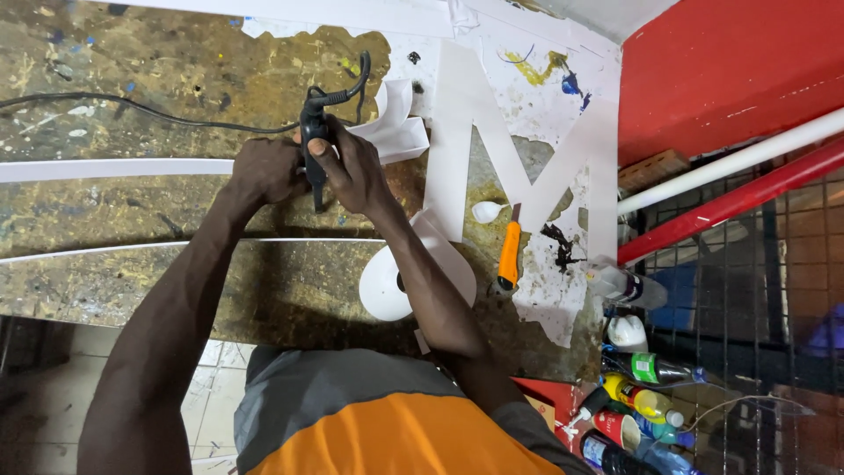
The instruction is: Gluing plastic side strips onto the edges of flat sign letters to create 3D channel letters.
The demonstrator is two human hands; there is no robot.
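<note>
my right hand (352, 171) is closed tight around a black corded tool (314, 145) on the worktable (158, 290), and my left hand (264, 169) is curled shut just beside it. one big white letter shape (492, 132) lies right of my hands, with one orange knife (509, 255) below it and a bunch of coloured bottles (646, 400) at the lower right.

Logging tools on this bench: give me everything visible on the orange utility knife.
The orange utility knife lies flat on the stained worktop, right of the person's right forearm. Its body is a long orange handle, plastic by its look, with a darker bottom end and a short pale blade tip pointing away from the person. It lies nearly lengthwise, slightly tilted, beside the large white cut-out letter and a small white scrap. Neither hand touches it.
</note>
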